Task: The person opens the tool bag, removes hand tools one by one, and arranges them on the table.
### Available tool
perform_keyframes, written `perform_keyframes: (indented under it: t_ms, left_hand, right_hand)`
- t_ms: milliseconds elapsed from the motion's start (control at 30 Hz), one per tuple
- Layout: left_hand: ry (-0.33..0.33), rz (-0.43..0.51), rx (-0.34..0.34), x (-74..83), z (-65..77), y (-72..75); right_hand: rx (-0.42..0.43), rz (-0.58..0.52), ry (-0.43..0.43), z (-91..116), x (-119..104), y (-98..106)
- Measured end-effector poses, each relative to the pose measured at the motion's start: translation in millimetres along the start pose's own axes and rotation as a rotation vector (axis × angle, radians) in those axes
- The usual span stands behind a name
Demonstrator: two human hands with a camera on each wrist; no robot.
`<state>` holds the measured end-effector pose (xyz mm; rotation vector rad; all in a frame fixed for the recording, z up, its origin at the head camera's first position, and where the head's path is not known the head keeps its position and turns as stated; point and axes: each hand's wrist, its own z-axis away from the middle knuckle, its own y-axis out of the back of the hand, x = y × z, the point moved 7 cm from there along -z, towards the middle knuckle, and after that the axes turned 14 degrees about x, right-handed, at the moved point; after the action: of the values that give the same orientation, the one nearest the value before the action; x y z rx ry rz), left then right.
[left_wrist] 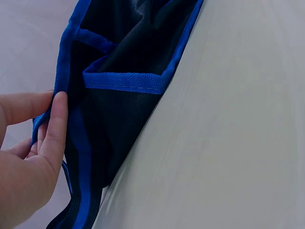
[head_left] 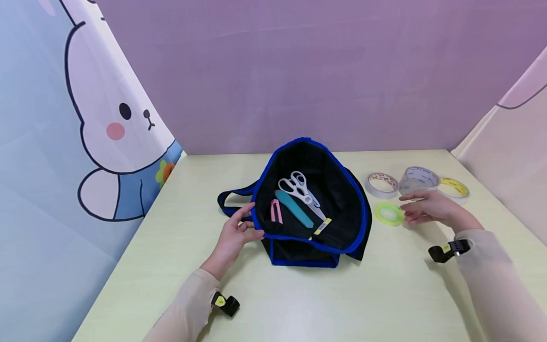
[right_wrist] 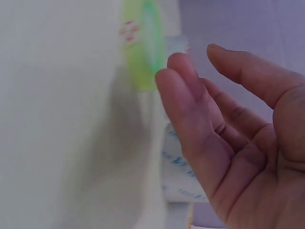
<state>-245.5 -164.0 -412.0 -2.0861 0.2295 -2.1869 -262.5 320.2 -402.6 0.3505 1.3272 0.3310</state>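
Observation:
A black bag [head_left: 331,199] with blue edging leans on the table, its mouth facing the head camera. My left hand [head_left: 232,235] pinches the bag's rim at its left side; in the left wrist view thumb and fingers lie on either face of the blue edging [left_wrist: 61,71]. Inside the bag are white-handled scissors [head_left: 299,190], a teal cutter [head_left: 295,209] and a pink tool [head_left: 276,211]. My right hand [head_left: 436,209] hovers with relaxed fingers beside a roll of green tape [head_left: 378,216], holding nothing. In the right wrist view the green tape [right_wrist: 133,62] is just past the fingertips.
Behind the right hand stand several tape rolls: a brownish-printed roll [head_left: 381,194], a wide clear roll [head_left: 412,185] and a yellow-cored roll [head_left: 463,187]. The bag's strap [head_left: 226,197] loops out to the left. A purple backdrop [head_left: 299,80] rises at the table's far edge.

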Motion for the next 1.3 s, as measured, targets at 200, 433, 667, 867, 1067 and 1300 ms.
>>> perform_keyframes:
  t_ms: [200, 433, 667, 867, 1067, 1300]
  left_hand:
    - [-0.005, -0.002, 0.005, 0.4, 0.4, -0.3]
    - [-0.004, -0.004, 0.009, 0.9, 0.7, 0.0]
    - [0.012, 0.000, 0.010, 0.1, 0.8, 0.6]
    - [0.011, 0.002, 0.006, 0.2, 0.8, -1.0]
    - [0.004, 0.003, 0.007, -1.1, -1.3, -2.0]
    - [0.009, -0.005, 0.010, -2.2, -0.9, -1.9]
  right_hand:
    - [0.054, -0.070, 0.094, 4, -29, 6]
    - [0.062, -0.099, 0.167, 7, -67, -5]
    - [0.055, -0.020, 0.188, 6, -104, -26]
    - [0.013, -0.025, 0.211, 3, -130, -50]
    - [-0.052, -0.044, 0.247, -11, -151, -81]
    - [-0.144, -0.055, 0.241, -32, -163, -125]
